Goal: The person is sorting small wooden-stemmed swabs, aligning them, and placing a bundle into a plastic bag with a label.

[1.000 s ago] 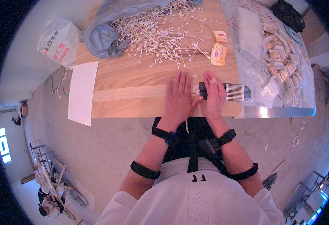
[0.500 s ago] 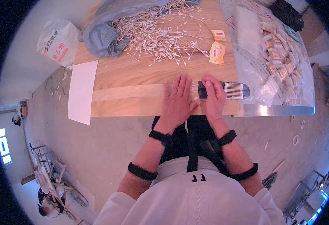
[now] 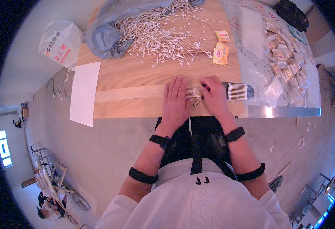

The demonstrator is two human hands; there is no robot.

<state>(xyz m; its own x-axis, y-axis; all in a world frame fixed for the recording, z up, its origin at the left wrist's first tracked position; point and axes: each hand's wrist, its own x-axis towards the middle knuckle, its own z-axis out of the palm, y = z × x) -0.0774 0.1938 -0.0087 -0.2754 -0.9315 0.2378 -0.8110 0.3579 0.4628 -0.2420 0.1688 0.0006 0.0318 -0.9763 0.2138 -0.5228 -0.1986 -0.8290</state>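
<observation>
My left hand (image 3: pixel 176 97) lies flat on the wooden table, fingers stretched and close together, over the right end of a pale, clear-looking strip (image 3: pixel 131 94). Beside its fingers, a short row of cotton swabs (image 3: pixel 193 92) lies side by side. A small dark loop (image 3: pixel 196 102) is just below them. My right hand (image 3: pixel 214 96) rests right of these swabs, its fingers bent and closed near the row; whatever they grip is hidden. From under that hand a black strip (image 3: pixel 251 92) runs right, bearing another neat row of cotton swabs (image 3: pixel 237 92).
A large heap of loose cotton swabs (image 3: pixel 152 32) spills from a grey-blue plastic bag (image 3: pixel 102 38). Small yellow cards (image 3: pixel 221 53) lie right of it. Several packed swab bundles (image 3: pixel 282 55) cover clear plastic (image 3: pixel 251 68). White paper (image 3: pixel 85 93) overhangs the left edge.
My right hand has shifted left and downward along the black strip, with its fingers now bent lower. The swab row between my hands shows more plainly. My left hand has moved slightly left.
</observation>
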